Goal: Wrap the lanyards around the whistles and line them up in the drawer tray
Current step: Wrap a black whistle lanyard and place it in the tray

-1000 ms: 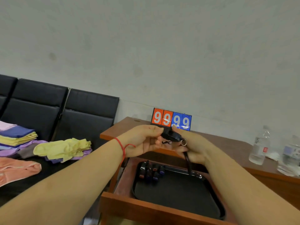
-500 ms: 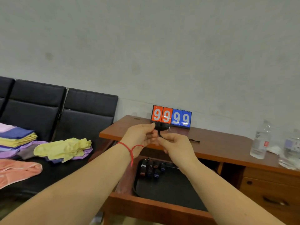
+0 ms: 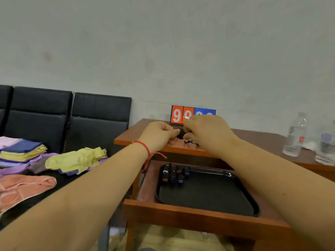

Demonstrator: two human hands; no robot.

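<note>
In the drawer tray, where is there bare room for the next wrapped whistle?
The black tray is bare right of and nearer than the wrapped whistles, which crowd its far-left corner. The spot right of that row looks the natural one.

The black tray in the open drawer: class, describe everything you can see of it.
The black tray is a shallow rectangle with rounded corners and a raised glossy rim, plastic by the look of it. It lies flat inside the pulled-out wooden drawer, filling most of it. A short row of wrapped whistles sits in its far left corner; the rest of its surface is bare. Neither hand touches it.
</note>
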